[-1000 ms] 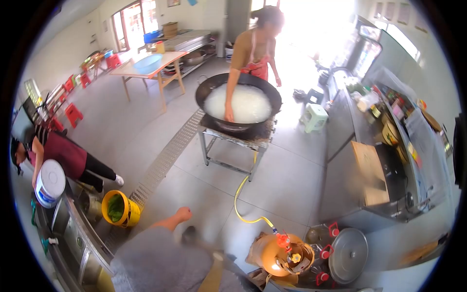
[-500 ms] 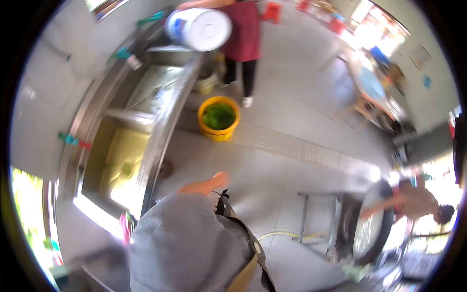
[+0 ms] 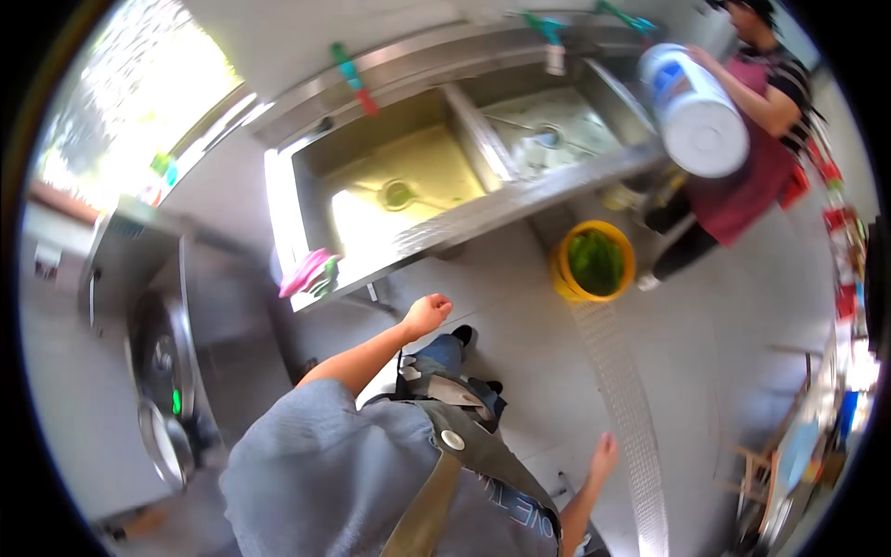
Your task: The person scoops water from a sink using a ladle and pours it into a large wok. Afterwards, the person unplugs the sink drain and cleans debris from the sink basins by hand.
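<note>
My left hand [image 3: 428,316] hangs in the air in front of my body, below the steel sink [image 3: 501,206], its fingers curled with nothing visible in them. Lower right, my right hand [image 3: 604,455] swings beside the metal floor grate [image 3: 624,390]; it is small and its fingers are not clear. A yellow bucket [image 3: 563,271] with green leaves [image 3: 595,263] stands on the floor beyond my hands. Pink and green cloths [image 3: 309,273] lie on the sink's near left corner. Yellowish water [image 3: 394,167] covers the left basin.
At the upper right a co-worker in a dark red apron [image 3: 742,195] tilts a white bucket [image 3: 707,130] over the sink's end. Taps [image 3: 349,74] line the back wall. A steel counter [image 3: 232,343] with pans [image 3: 167,441] is at the left; a table with a blue basin [image 3: 797,453] stands far right.
The view has swung left, from the wok and gas cylinder to the sink. Both my hands now show. The co-worker and yellow bucket appear further right in view.
</note>
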`<state>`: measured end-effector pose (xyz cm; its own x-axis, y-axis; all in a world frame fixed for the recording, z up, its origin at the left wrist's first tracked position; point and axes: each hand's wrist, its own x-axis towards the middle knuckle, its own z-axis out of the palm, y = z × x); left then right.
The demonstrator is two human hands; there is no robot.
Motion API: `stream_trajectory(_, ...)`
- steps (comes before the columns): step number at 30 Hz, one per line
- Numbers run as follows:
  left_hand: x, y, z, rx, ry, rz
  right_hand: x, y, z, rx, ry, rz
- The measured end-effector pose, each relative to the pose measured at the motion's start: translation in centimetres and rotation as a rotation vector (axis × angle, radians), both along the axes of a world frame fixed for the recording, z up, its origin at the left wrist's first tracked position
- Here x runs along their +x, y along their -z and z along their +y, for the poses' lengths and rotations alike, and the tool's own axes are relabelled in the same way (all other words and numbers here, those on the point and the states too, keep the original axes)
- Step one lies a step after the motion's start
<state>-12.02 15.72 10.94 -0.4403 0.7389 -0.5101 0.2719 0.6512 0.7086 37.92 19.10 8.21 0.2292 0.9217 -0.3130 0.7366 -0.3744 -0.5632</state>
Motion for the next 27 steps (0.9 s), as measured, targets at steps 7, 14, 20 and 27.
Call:
stream_trajectory(7, -5.7, -4.6, -8.2, 0.327, -0.483, 0.462, -26.8, -9.0, 17.2, 0.229, -0.735, 0.284)
stream_trajectory(14, -15.7, -4.4, -14.7, 0.348, -0.653, 0.926, -52.8, -9.7, 18.1, 0.284, -1.254, 0.38)
stream_trajectory(20, -21.7, -0.4, -15.3, 0.202, -0.717, 0.982, -67.5, -0.2, 18.6, -0.011, -1.452, 0.027)
stream_trajectory(27, -21.9, 2.1, -15.1, 0.065, -0.645, 0.844, -74.5, 10.2, 18.8, -0.068, -1.582, -0.17)
